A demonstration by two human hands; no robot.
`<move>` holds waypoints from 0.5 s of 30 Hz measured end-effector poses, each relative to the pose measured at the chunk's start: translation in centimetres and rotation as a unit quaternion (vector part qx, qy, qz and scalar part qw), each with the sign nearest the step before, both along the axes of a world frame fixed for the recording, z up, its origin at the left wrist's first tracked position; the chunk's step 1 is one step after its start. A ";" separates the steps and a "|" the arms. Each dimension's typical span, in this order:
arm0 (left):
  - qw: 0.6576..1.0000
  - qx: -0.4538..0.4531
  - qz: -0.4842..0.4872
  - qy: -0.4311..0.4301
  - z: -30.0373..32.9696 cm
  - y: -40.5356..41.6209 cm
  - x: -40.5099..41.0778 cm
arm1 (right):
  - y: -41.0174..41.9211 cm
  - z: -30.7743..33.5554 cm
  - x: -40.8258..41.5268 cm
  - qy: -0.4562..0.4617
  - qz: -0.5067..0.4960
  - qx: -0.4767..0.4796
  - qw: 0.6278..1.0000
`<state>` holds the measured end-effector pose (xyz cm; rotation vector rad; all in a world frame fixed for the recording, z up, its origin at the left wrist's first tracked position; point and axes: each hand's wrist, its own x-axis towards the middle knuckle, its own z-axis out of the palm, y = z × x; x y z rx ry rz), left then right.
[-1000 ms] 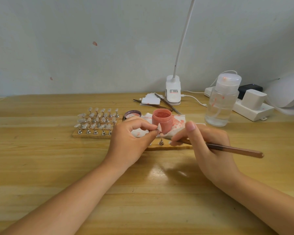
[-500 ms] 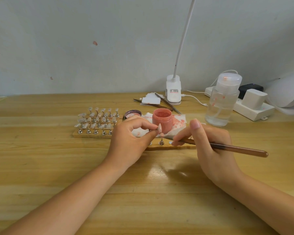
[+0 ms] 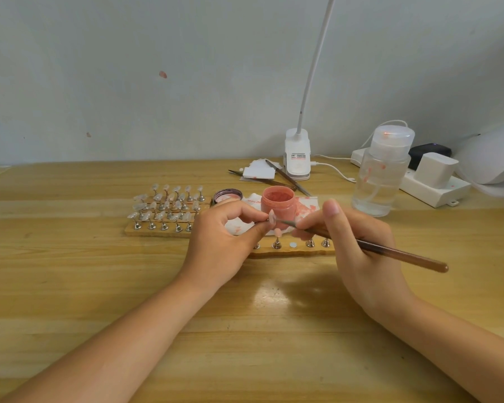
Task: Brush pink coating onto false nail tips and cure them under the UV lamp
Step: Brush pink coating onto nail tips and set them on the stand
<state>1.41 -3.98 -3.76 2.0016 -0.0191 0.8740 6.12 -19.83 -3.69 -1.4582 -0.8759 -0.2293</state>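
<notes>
Above the desk's middle, my left grip [image 3: 216,245] pinches a nail tip [image 3: 272,219]; my right grip [image 3: 358,242] holds the brush [image 3: 390,253], its long axis pointing left, bristles touching the tip.

head cam | faces forward and down — close over wooden table [image 3: 70,286] | single view

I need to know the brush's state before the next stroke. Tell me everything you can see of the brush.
The brush is a slender tool with a glossy brown handle, rounded at its back end, and a thin dark metal-looking front part. The right hand pinches it near the front. It lies tilted, its back end pointing right and toward the person, its tip touching the nail tip that the left hand holds in front of the pink jar. The bristles are too small to make out.
</notes>
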 end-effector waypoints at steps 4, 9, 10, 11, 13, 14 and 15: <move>1.000 -0.004 0.000 0.004 0.0 0.0 0.0 | 0.0 0.1 -0.1 -0.004 -0.016 0.020 1.000; 1.000 -0.008 0.000 0.006 0.1 -0.1 -0.1 | 0.0 0.0 0.0 0.012 -0.002 0.004 1.000; 1.000 -0.008 0.003 0.004 0.1 -0.1 -0.1 | -0.1 -0.1 -0.1 0.016 -0.005 0.010 1.000; 1.000 -0.007 0.005 0.003 0.1 -0.1 -0.1 | -0.1 0.0 -0.1 0.011 -0.010 0.015 1.000; 1.000 0.002 0.006 0.002 0.1 -0.1 0.0 | 0.0 0.1 -0.1 -0.017 -0.011 0.005 1.000; 1.000 0.005 0.007 0.002 0.1 -0.1 0.0 | 0.0 0.1 -0.1 -0.024 -0.010 -0.008 1.000; 1.000 0.006 0.006 0.002 0.1 -0.1 0.0 | 0.1 0.1 0.0 -0.020 -0.006 -0.016 1.000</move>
